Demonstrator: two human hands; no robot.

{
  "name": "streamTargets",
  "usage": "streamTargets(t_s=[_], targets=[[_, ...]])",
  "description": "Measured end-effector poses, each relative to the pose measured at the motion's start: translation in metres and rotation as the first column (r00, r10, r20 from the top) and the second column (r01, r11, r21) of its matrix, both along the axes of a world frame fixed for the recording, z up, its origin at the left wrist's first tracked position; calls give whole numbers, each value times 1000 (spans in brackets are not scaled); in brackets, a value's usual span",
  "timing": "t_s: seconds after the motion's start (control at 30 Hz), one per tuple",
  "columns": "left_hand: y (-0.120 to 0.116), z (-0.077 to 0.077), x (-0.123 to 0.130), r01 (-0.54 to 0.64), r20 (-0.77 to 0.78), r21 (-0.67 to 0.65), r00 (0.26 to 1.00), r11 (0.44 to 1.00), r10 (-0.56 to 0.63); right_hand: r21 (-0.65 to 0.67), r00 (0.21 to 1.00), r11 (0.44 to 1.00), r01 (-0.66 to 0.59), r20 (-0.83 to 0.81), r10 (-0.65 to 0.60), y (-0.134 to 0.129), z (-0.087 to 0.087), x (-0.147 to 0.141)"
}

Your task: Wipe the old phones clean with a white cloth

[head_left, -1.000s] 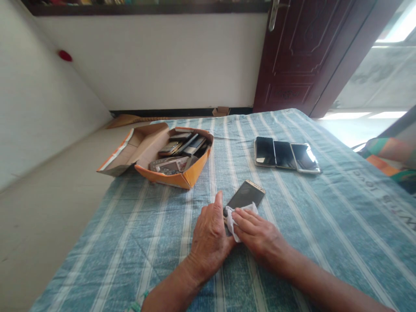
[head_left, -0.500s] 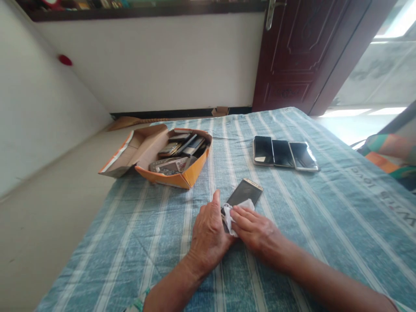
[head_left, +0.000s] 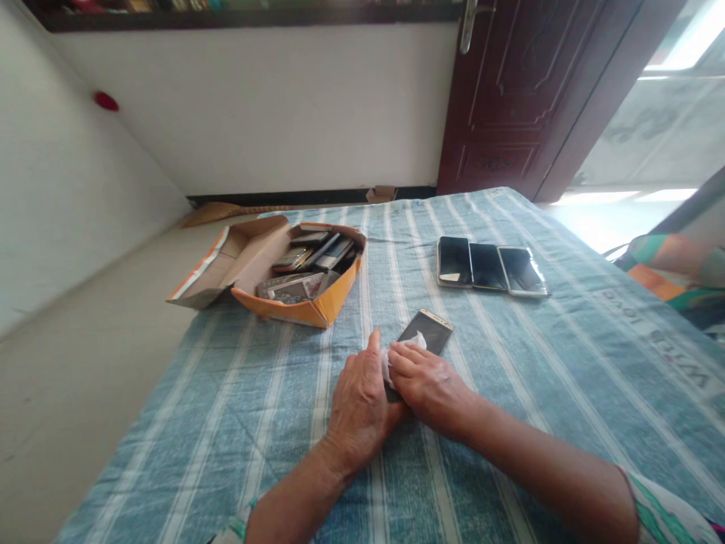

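Note:
A gold-edged phone with a dark screen lies at a slant, its far end pointing up and right. My left hand grips its near end, thumb raised, with the lower fingers hidden beneath. Over the screen, my right hand presses a crumpled white tissue with its fingers together. Part of the tissue shows past the fingertips and beside the left thumb.
An open orange box holding several phones sits at the left on the striped cloth. Three phones lie side by side at the right. Colourful fabric shows at the right edge, and a dark red door stands beyond.
My right hand has slid the tissue up and left along the phone, closer to my left thumb. My left hand still grips the phone. The whole view has shifted slightly.

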State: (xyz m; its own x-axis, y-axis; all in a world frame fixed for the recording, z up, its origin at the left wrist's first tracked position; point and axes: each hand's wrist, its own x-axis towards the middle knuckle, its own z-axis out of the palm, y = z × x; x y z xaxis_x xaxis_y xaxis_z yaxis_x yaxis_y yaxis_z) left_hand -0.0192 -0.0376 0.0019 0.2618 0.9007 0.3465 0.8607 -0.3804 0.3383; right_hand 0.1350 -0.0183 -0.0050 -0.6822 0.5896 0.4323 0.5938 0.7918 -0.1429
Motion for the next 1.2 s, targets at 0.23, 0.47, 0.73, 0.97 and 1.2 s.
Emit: streamTargets(t_s=[0.23,0.47,0.73,0.97,1.2], targets=[[0,-1,0,-1,-5,10,1000,1000,1,-52,994,994,-93,-68,89,-14,-4,21],[-1,0,1,5,-18,26,1000,1000,-5,-9,993,997,-77,-92,76,-38,-4,50],[1,-2,-4,44,3,60,999,997,-44,67,990,998,-16,-139,25,-24,3,27],[3,1,-4,13,-3,85,1000,996,-13,102,994,992,73,-92,-64,-5,-17,32],[1,5,-3,16,-44,49,999,999,-14,82,925,921,381,-45,-378,19,-20,63]])
